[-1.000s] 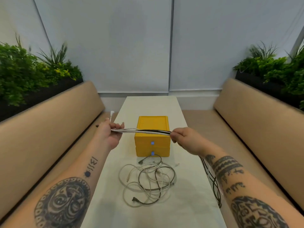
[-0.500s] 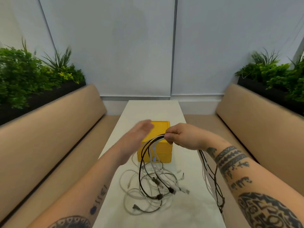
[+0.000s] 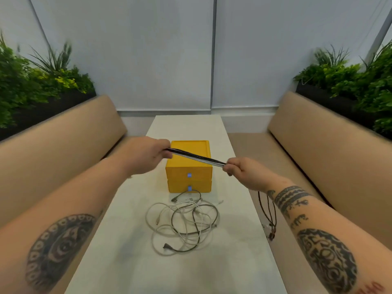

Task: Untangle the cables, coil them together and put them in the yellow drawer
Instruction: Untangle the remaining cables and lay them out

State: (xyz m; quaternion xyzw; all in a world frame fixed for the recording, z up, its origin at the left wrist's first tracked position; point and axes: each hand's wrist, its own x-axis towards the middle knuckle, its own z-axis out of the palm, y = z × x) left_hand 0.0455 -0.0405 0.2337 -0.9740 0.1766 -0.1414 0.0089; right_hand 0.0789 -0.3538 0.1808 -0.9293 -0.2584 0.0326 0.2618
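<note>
**Left hand retakes cable bundle and draws it straight above the yellow drawers**

Half a second on, the left hand [image 3: 146, 158], which was flat and clear of the cables, is curled round one end of the held bundle [image 3: 195, 157]. The loops that dangled from the right hand [image 3: 244, 172] now run in a single taut line between the two fists. Black and white strands lie side by side in that run, which slopes down towards the right hand above the yellow drawer unit [image 3: 180, 172]. Both of the unit's drawers look closed. The right hand's fingers are closed tight on the bundle's other end, and the hanging tails [image 3: 268, 213] drop below that wrist, past the edge of the worktop [image 3: 127, 251].

A loose tangle [image 3: 182, 221] of pale and dark cables lies on the worktop just in front of the drawers, apart from both hands.

The step in hand appears to be combing the held strands parallel before coiling them. It would go best with even tension and one hand sliding along the run so that crossings work out towards the free ends. Jerking could tighten a knot in the tails. Much of the task seems to remain: the tangle is unsorted and no drawer is open.
</note>
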